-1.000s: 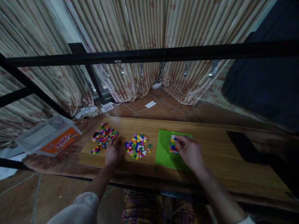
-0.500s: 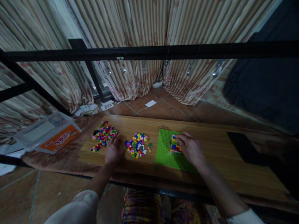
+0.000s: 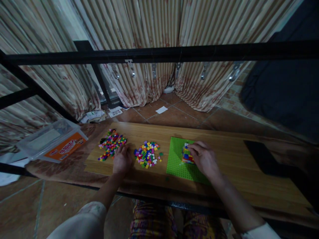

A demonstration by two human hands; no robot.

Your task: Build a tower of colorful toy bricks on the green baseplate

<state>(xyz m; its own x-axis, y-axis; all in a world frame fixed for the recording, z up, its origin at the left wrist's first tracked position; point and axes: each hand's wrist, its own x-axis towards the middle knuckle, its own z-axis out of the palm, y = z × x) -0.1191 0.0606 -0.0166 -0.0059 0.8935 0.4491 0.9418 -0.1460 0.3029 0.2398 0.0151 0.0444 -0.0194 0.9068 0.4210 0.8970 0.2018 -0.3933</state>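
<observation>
My right hand (image 3: 204,158) is at the right side of a small block of stacked toy bricks (image 3: 186,154), thumb and fingertips pinched together at its top. A brick in that pinch is too small and covered to see clearly. The multicoloured block stands on a green studded baseplate (image 3: 173,162); my fingers hide its right part. My left hand (image 3: 122,161) lies low on the board, fingers forward and slightly apart, at the lower right edge of a loose pile of small bricks (image 3: 109,146). A second brick pile (image 3: 146,154) lies between that hand and the baseplate.
A clear plastic box (image 3: 56,139) with an orange label stands left of the wooden board (image 3: 231,159). On the right lies a dark flat object (image 3: 264,159). A black metal bar (image 3: 159,55) crosses in front of striped curtains (image 3: 149,30). Paper (image 3: 161,110) lies on the tiled floor.
The view has shifted very slightly. Both hands stay almost in place, the right one still pinching at the brick block and the left one still beside the pile.
</observation>
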